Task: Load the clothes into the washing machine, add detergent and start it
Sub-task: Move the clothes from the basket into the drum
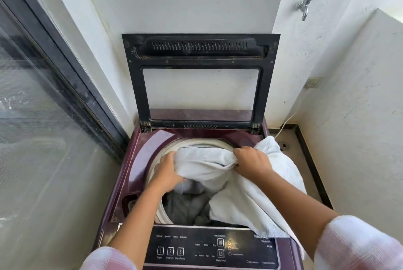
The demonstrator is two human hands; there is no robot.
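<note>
Sliding glass door (32, 117) far left. Maroon top-load washing machine (139, 160), lid (200, 51) upright against wall. Left hand (169, 172), grip bunched on white towel (250, 193) over drum opening. Grey clothes (185, 206) lie inside drum. Right hand (253, 160), grip clenched on towel; towel drapes over right rim. Wall tap (304, 5) upper right.

The towel (246, 184) I've bunched up is white terry cloth, nubby and matt. Washer body (139, 160) is glossy maroon plastic, a bit dusty. The lid (200, 56) is matt black plastic framing a clear glass pane. Control panel (209, 248) is shiny black. Walls (349, 117) are rough white plaster, and the tap (304, 5) is bright metal.
</note>
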